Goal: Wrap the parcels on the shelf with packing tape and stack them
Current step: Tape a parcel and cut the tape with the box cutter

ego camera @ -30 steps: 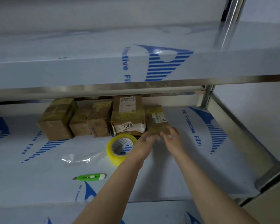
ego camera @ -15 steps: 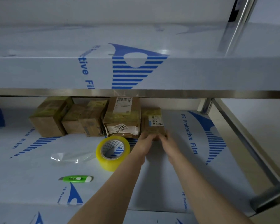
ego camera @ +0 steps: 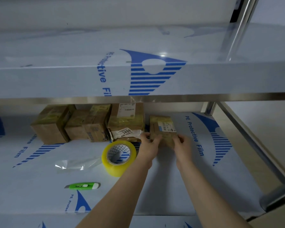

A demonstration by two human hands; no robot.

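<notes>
Nearest on the shelf (ego camera: 171,186) lies a green cutter (ego camera: 82,186). A little farther in are a clear strip (ego camera: 76,164) and, just beside it, a yellow tape roll (ego camera: 118,157) lying flat. No hand touches any of them.

Past the roll, both hands reach in together. The left hand (ego camera: 147,145) curls its fingers round the near left corner of a small parcel (ego camera: 161,129). The right hand (ego camera: 181,143) grips its near right side. The small parcel sits on the shelf, at the right end of the row and just beside the other parcels (ego camera: 89,124).

Yellow tape seems to be on its far end already, so I think the step is moving this parcel, either out for more tape or into place. I cannot tell which.

If it is done, the next move is to lift it onto the pile. The top shelf (ego camera: 138,79) hangs low over the row, so the lift should be small and careful.
</notes>
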